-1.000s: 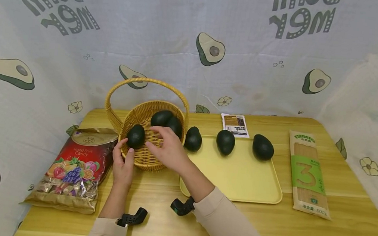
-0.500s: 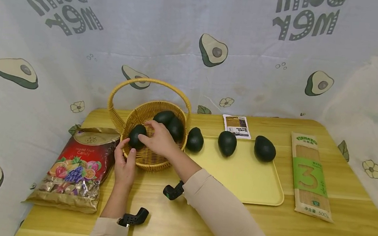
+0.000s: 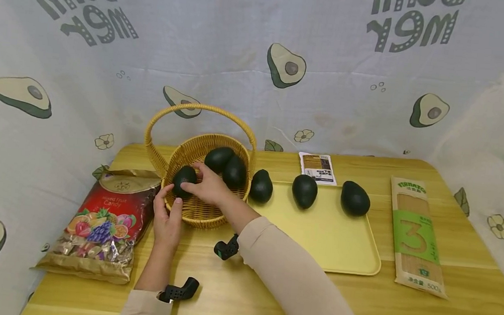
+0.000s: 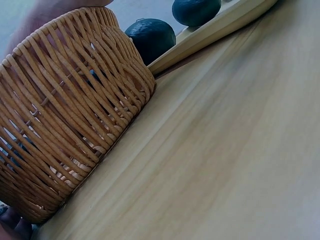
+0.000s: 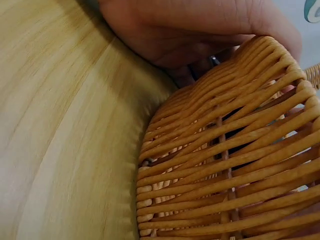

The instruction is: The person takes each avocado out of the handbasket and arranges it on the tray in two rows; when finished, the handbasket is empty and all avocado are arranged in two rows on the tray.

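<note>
The yellow wicker basket (image 3: 203,222) stands on the table at left centre, its hoop handle upright. My left hand (image 3: 168,227) grips its left front rim. In the right wrist view this left hand (image 5: 195,30) lies along the basket wall (image 5: 235,150), thumb over the rim. My right hand (image 3: 213,188) reaches inside from the right, thumb and fingers pinching a dark green avocado (image 3: 184,180) at the left side. Two more avocados, one further back (image 3: 219,158) and one at right (image 3: 234,172), lie in the basket. The left wrist view shows mostly outer weave (image 4: 75,100).
A yellow tray (image 3: 338,250) right of the basket carries three avocados along its back: left (image 3: 261,186), middle (image 3: 305,191) and right (image 3: 355,198). A red candy bag (image 3: 97,224) lies left, a noodle pack (image 3: 418,237) far right, and a small packet (image 3: 317,168) behind the tray.
My right hand has moved left and taken hold of the avocado at the basket's left side; earlier it hovered apart from it. The left hand keeps its grip on the rim.
</note>
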